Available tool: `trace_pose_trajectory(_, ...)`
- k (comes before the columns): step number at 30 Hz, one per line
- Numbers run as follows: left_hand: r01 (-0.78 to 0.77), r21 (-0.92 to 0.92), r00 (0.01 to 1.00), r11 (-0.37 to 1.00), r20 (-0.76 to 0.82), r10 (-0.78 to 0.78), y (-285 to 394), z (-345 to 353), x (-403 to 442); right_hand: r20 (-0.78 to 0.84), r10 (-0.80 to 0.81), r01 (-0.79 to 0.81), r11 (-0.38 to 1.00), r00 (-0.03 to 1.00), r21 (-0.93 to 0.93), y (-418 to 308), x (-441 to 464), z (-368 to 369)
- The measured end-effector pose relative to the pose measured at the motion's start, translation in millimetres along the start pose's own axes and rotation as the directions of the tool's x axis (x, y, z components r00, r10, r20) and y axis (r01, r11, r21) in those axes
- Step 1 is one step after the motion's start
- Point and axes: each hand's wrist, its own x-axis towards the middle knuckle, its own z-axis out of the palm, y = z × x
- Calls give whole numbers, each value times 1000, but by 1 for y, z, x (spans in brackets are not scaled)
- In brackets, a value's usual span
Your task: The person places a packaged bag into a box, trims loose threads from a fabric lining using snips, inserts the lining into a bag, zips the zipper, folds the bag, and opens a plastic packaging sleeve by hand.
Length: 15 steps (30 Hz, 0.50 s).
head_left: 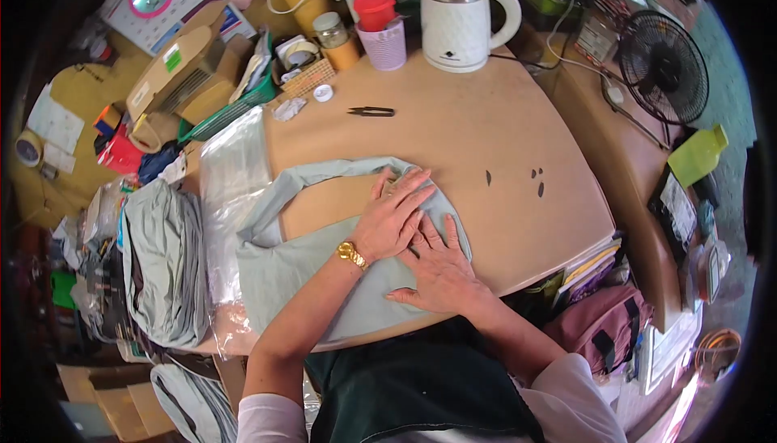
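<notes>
A grey-green cloth bag (324, 269) lies flat on the brown table, its long strap curving in a loop at the top. My left hand (392, 220), with a gold watch (351, 254) on the wrist, rests on the bag near the right base of the strap, fingers stretched out. Just below it, my right hand (437, 273) is pressed flat on the cloth with its fingers spread. The left hand's underside and part of the cloth beneath both hands are hidden. Black thread snips (371, 111) lie on the table beyond the strap.
Clear plastic sleeves (235, 160) lie left of the bag, beside a stack of folded grey-green cloth (164, 261). A white kettle (455, 22), a pink cup (382, 45) and a green basket (235, 107) stand at the back. A black fan (664, 67) stands at right.
</notes>
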Motion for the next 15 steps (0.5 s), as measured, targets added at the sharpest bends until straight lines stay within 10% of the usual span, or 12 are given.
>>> trace_pose_trajectory(2,-13,34,987,999,-158,18,1,-15,-8,7,-24,23,1000,1000,7,1,-5,-6)
trace_pose_trajectory(4,310,383,912,870,-379,-158,-6,-38,-17,6,-30,30,999,1000,27,1,-6,-8)
trace_pose_trajectory(6,299,520,939,800,-309,-150,-41,-62,-27,18,-33,33,999,999,4,2,-9,-10)
trace_pose_trajectory(10,349,448,928,823,-39,-372,-84,-86,-30,9,-52,52,999,999,7,3,-10,-7)
trace_pose_trajectory(12,281,549,904,787,-426,-26,-51,-92,-1,2,-66,66,998,998,7,4,-11,-6)
trace_pose_trajectory(15,238,182,928,954,-334,-168,7,-75,1,6,-70,70,997,998,17,5,-11,-7)
